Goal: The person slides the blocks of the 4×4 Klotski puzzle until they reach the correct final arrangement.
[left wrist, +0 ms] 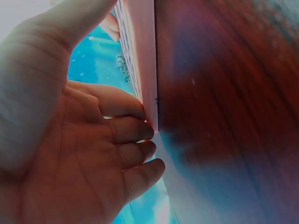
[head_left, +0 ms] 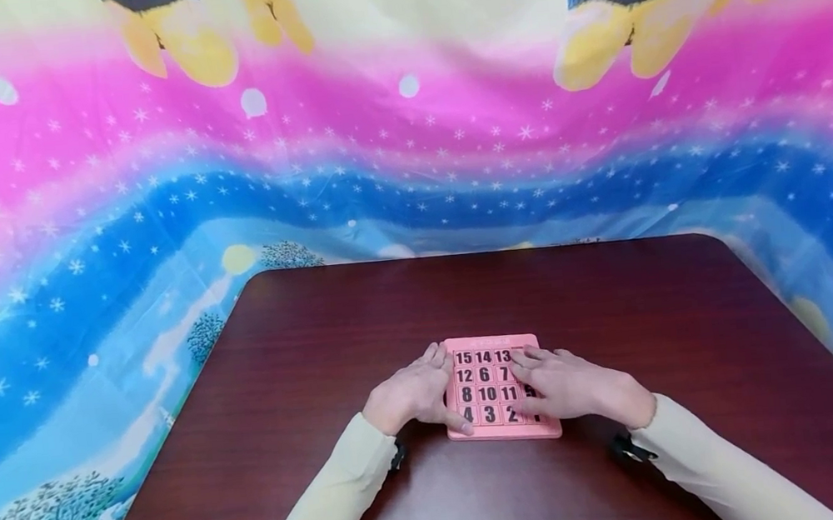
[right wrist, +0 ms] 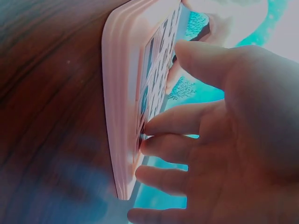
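A pink sliding number puzzle (head_left: 486,394) lies flat on the table, its square tiles printed with black numbers; 15, 14 and 13 show in the top row. Along its left edge rests my left hand (head_left: 417,390), with the thumb over the lower left corner. In the left wrist view, extended fingertips (left wrist: 148,128) meet the puzzle's side (left wrist: 148,70). My right hand (head_left: 567,383) reaches over the right column with outstretched fingers, partly hiding those tiles. From the right wrist, fingertips (right wrist: 148,147) appear right at the tile face, beside the thick pink frame (right wrist: 119,93).
The dark reddish-brown wooden table (head_left: 303,329) has rounded far corners. Behind and around it hangs a colourful cloth backdrop (head_left: 405,144) with snowflakes and trees. Black bands (head_left: 633,448) show at the cuffs of the light sleeves (head_left: 713,449).
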Demonstrator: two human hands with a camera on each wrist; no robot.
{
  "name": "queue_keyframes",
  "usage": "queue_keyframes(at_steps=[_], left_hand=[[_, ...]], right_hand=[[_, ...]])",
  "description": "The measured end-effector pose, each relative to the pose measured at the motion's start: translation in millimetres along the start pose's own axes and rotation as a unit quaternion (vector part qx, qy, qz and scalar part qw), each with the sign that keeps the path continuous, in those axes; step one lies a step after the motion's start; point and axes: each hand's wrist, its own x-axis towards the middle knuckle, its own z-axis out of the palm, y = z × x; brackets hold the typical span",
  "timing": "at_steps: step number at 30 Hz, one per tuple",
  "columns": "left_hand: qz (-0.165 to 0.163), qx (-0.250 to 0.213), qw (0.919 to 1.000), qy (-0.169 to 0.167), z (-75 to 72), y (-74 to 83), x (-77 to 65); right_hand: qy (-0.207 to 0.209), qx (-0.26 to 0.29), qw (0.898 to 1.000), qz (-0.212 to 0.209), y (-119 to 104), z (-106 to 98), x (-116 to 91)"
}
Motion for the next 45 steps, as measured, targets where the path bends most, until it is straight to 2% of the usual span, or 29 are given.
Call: queue_keyframes(at_steps=[3,10,20,26,38,41,45], left_hand=[[-0.001,-0.002,1.0,0.0,0.1,0.2,0.0],[0.001,0.0,1.0,0.001,2.9,1.6,0.9],[0.007,0.002,1.0,0.001,4.3,5.1,2.2],[0.005,-0.001,1.0,-0.002,3.1,1.4,2.7],[0.019,-0.002,0.9998,0.001,-0.2,-3.9,2.1],[0.018,0.003,0.9998,0.002,0.6,-4.8,1.4],[0.019,-0.001,0.9998,0.0,1.1,-3.3,1.3]], right_hand=[[-0.004,0.008,1.0,-0.006,2,1,2],[-0.028,0.04,0.999,0.013,8,0,-3],[-0.012,-0.006,1.0,0.026,1,2,-31],[-0.002,-0.018,0.999,0.036,-4,3,-26],[-0.006,-0.025,0.998,0.059,6,3,-6],[-0.002,-0.024,0.998,0.055,6,3,-8],[0.006,-0.022,0.999,0.044,2,1,-20]])
